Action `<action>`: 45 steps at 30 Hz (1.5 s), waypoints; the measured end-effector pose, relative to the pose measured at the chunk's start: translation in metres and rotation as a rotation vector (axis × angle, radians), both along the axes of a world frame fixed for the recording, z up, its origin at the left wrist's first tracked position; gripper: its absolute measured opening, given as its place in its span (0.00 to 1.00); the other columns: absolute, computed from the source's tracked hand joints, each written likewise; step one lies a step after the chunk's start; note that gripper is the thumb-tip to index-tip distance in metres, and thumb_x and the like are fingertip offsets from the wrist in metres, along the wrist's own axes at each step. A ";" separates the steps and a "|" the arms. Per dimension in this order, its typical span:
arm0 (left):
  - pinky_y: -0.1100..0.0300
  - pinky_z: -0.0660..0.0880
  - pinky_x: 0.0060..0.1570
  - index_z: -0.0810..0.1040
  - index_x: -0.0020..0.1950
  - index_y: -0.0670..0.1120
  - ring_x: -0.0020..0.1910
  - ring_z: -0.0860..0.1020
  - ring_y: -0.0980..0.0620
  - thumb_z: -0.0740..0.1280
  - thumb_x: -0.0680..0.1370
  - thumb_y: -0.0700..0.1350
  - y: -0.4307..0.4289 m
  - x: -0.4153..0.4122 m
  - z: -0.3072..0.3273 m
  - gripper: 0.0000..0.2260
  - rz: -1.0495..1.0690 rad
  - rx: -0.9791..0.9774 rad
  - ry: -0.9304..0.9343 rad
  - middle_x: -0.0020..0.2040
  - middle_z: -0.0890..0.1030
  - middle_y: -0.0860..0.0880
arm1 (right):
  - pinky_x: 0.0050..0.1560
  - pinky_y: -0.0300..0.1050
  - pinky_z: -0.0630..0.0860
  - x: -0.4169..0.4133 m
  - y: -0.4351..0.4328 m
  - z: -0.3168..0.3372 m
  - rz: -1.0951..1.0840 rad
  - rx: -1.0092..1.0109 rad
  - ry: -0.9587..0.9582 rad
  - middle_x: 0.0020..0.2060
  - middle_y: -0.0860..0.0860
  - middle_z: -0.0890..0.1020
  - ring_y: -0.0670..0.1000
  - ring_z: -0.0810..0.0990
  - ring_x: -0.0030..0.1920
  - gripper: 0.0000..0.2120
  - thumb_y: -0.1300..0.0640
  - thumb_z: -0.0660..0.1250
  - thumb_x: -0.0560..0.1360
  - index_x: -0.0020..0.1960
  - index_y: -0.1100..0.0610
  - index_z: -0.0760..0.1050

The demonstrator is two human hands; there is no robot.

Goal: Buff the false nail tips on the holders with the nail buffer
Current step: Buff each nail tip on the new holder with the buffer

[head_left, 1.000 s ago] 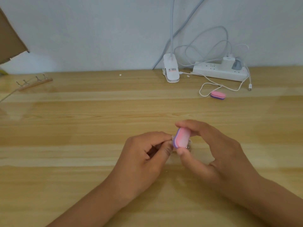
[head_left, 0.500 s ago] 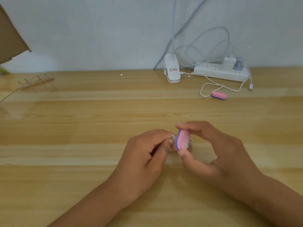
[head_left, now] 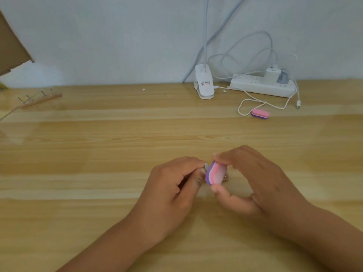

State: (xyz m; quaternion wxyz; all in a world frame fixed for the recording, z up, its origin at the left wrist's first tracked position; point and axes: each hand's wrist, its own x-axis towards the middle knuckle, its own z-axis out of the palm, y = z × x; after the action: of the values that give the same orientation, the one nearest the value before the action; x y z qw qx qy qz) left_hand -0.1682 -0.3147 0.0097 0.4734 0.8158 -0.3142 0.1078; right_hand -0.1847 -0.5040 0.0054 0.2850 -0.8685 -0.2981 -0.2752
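Nail buffer [head_left: 216,173]: oblong, pink face over white and purple layers, pinched by right hand [head_left: 255,179] beside pale false nail tip [head_left: 206,165] pinched in curled left hand [head_left: 172,185], near-centre over glossy wood-grain surface [head_left: 98,154].

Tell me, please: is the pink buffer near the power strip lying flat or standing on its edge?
Lying flat. The pink buffer rests on the table with its pink face up and its purple layer beneath.

Home desk setup: wooden tabletop [head_left: 98,130], plain wall, power strip [head_left: 261,86], clip-on lamp base [head_left: 204,86], loose cables.
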 end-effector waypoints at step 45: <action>0.76 0.60 0.26 0.80 0.38 0.53 0.22 0.65 0.65 0.62 0.79 0.44 0.001 -0.004 0.008 0.13 -0.168 -0.257 0.369 0.25 0.70 0.63 | 0.59 0.37 0.74 0.008 -0.003 -0.002 0.008 0.042 -0.056 0.52 0.55 0.84 0.53 0.81 0.54 0.19 0.52 0.67 0.78 0.58 0.67 0.78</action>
State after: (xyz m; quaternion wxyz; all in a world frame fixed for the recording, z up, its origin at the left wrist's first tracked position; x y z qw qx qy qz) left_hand -0.1719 -0.3134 0.0176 0.6301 0.7257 -0.2729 -0.0434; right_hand -0.1769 -0.5070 0.0035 0.2960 -0.8529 -0.3037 -0.3044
